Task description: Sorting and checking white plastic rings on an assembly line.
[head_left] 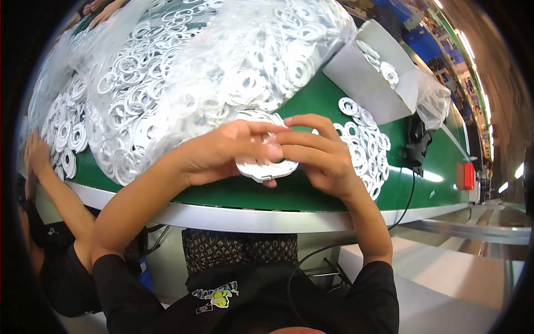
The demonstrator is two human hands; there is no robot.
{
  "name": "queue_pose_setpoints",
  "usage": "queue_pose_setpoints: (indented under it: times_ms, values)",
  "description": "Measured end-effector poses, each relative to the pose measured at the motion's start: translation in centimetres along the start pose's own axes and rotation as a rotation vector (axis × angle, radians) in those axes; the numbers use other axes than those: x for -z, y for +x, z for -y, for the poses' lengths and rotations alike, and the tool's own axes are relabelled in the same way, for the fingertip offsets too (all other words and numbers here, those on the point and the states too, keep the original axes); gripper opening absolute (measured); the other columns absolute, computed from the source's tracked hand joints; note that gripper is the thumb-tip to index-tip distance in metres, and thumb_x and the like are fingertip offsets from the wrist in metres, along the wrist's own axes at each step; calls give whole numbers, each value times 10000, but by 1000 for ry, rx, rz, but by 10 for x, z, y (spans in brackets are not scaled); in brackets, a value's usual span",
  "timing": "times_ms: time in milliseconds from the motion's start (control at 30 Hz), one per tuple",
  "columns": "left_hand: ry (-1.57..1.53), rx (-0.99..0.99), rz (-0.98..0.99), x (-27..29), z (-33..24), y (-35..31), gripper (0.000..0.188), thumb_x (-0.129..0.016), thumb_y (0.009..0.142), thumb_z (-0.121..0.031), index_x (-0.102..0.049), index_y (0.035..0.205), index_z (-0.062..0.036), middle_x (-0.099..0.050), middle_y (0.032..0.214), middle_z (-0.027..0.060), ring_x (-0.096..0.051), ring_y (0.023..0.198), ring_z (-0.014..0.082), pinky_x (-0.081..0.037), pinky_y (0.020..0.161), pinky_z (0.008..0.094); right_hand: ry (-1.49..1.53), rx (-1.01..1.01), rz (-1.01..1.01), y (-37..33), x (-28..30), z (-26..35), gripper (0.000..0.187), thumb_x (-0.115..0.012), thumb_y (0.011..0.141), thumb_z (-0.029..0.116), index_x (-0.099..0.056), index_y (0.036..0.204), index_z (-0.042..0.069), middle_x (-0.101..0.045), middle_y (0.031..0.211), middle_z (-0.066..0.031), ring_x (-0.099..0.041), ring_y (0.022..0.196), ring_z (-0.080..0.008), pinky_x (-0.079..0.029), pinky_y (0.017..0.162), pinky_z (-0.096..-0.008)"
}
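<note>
Just above the near edge of the green table, a round white plastic part (262,171) is held between my two hands. It has a hole toward its middle and a small notched tab at its near rim. My left hand (229,149) grips it from the left, with a fingertip showing under the near rim. From the right, the bent fingers of my right hand (321,151) reach over the part's face and pinch it. The fingers cover much of its upper half. Just beyond my hands lies a large heap of white plastic rings (245,83).
Clear plastic sheeting (194,72) drapes over the heap. Loose white rings (364,150) lie to my right, near a grey box (361,75) holding more. A black object (417,142) with a cable and a red box (465,176) are farther right. A co-worker's arm (61,195) is at left.
</note>
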State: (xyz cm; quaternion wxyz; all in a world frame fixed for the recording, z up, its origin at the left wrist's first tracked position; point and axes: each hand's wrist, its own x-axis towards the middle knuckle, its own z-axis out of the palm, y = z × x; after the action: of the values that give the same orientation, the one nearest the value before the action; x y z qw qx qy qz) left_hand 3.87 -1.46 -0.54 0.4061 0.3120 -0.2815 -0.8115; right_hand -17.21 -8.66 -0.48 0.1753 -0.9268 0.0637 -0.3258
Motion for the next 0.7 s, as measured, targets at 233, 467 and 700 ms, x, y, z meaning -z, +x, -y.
queue_pose_setpoints:
  times_ms: [233, 467, 700]
  values:
    - [-20, 103, 314, 4, 2, -2, 444, -644, 859, -40, -450, 1254, 13, -562, 1141, 121, -609, 1068, 241, -574, 821, 366, -145, 88, 107, 2, -3, 11, 420, -664, 648, -23, -690, 1045, 110, -654, 1106, -36, -576, 1080, -289, -450, 921, -440]
    - [-43, -20, 204, 11, 13, 3, 430, -605, 880, -54, -415, 1258, 24, -572, 1157, 168, -640, 1015, 268, -575, 807, 344, 20, -109, -151, 6, 1, 7, 390, -498, 764, -39, -596, 1141, -42, -570, 1144, -196, -536, 1073, -322, -456, 893, -388]
    - [-49, 52, 121, 8, 16, 0, 441, -571, 909, -222, -367, 1221, 13, -585, 1154, 157, -652, 961, 241, -611, 703, 368, 38, -231, -74, 120, -27, 7, 153, -607, 843, 60, -647, 979, 2, -659, 845, -95, -635, 806, -189, -485, 767, -294]
